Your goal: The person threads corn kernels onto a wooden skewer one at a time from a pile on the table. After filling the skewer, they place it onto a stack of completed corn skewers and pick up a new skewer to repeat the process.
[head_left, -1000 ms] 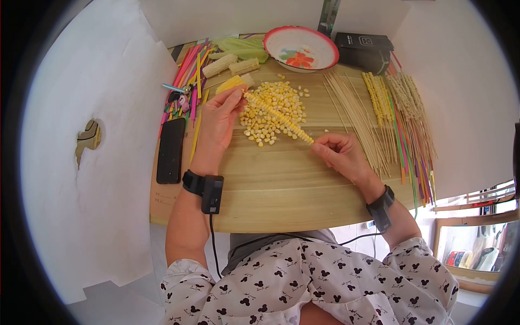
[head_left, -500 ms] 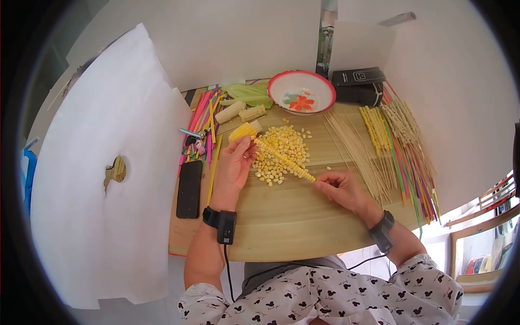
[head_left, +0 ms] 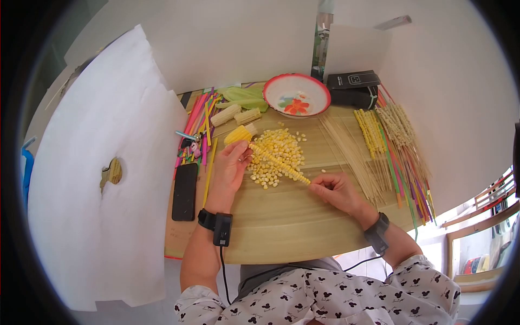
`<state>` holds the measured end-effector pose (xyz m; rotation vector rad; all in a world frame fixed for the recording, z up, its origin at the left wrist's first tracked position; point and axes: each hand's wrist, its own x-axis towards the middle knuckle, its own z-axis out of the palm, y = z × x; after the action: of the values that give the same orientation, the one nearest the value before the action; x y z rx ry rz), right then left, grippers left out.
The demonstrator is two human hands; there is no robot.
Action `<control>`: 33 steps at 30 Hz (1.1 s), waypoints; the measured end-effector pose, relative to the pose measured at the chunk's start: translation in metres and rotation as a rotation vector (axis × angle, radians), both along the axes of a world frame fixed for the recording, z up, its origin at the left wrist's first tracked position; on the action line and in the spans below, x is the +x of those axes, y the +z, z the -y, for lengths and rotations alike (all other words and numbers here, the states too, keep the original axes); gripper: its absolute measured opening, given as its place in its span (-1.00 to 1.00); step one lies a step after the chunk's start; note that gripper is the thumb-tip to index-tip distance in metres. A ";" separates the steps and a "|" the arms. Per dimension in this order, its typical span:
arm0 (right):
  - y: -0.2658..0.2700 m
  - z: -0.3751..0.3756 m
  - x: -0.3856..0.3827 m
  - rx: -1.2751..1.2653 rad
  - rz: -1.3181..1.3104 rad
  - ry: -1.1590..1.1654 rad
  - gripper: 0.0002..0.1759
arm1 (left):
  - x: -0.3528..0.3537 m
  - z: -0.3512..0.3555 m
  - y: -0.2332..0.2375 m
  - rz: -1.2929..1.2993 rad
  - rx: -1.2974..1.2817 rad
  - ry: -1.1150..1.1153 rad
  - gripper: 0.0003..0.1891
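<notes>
A skewer threaded with yellow corn kernels (head_left: 277,163) slants across the pile of loose kernels (head_left: 290,145). My left hand (head_left: 232,167) pinches its upper left end, near a partly stripped corn cob (head_left: 237,135). At the lower right end, the thumb and fingers of my right hand (head_left: 337,192) are closed on the skewer. Two stripped cob pieces, one of them a longer cob (head_left: 226,115) and the other a shorter cob (head_left: 248,116), lie beyond my left hand.
An enamel bowl (head_left: 267,101) with a red rim stands at the back beside green husk (head_left: 244,96). Bare skewers (head_left: 349,154) lie to the right, near filled yellow skewers (head_left: 370,132). A phone (head_left: 185,192) and colourful strips (head_left: 199,116) are on the left.
The whole view has shifted slightly. Both hands keep their hold on the skewer, with no clear movement relative to the table.
</notes>
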<state>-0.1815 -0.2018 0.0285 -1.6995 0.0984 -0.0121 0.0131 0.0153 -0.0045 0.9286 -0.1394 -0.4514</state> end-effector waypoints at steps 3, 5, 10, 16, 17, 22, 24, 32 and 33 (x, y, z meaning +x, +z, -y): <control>0.000 0.000 -0.001 -0.040 -0.004 -0.019 -0.85 | -0.005 0.001 0.006 -0.010 -0.003 0.003 -0.85; -0.007 0.000 0.000 -0.016 -0.005 -0.021 -0.85 | -0.005 0.001 0.005 -0.014 -0.001 -0.007 -0.86; -0.005 -0.001 0.001 -0.058 0.004 -0.027 -0.84 | -0.006 0.000 0.007 -0.026 -0.014 -0.025 -0.87; -0.004 -0.001 0.002 -0.050 0.001 -0.018 -0.83 | -0.004 -0.001 0.007 -0.007 0.004 -0.031 -0.88; -0.004 -0.001 0.001 -0.053 -0.001 -0.023 -0.83 | -0.004 -0.002 0.007 -0.011 0.003 -0.034 -0.88; 0.000 -0.002 0.001 -0.046 -0.008 -0.024 -0.83 | -0.005 -0.001 0.011 -0.031 0.000 -0.030 -0.87; -0.001 -0.002 0.002 -0.041 -0.002 -0.023 -0.84 | -0.008 0.000 0.016 -0.051 -0.063 -0.019 -0.85; 0.001 -0.002 0.001 -0.057 0.018 -0.025 -0.84 | -0.005 -0.002 0.012 -0.006 -0.101 -0.036 -0.84; 0.000 -0.002 0.001 -0.057 0.016 -0.025 -0.84 | -0.004 -0.002 0.012 0.008 -0.106 -0.046 -0.85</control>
<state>-0.1801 -0.1995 0.0290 -1.7544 0.1086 -0.0475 0.0088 0.0172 0.0075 0.8244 -0.1902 -0.4781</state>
